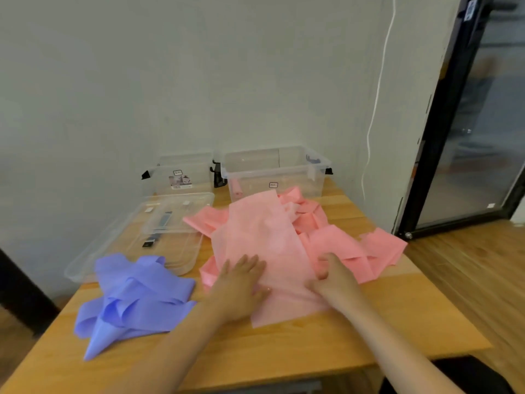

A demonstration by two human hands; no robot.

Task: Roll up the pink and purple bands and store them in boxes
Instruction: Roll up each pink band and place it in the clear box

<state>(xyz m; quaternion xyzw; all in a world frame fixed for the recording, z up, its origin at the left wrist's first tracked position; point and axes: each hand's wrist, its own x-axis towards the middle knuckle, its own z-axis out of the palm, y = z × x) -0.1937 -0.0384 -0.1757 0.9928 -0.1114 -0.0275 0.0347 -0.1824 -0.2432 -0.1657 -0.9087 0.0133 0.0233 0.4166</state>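
A long pink band (264, 237) lies in a loose heap on the wooden table, one flat stretch running toward me. My left hand (241, 285) presses flat on that stretch with straight fingers. My right hand (332, 277) rests on the band's right side, its fingers bent down onto the pink material. A purple band (133, 297) lies crumpled at the left front of the table, touched by neither hand. Two clear plastic boxes stand at the back: the left box (181, 174) and the right box (275, 172), which holds a small pink roll (236, 189).
Two clear lids (159, 226) lie stacked on the left of the wooden table (312, 345), behind the purple band. A wall stands right behind the boxes. A black-framed glass door (468, 137) and a white cable (377, 95) are to the right.
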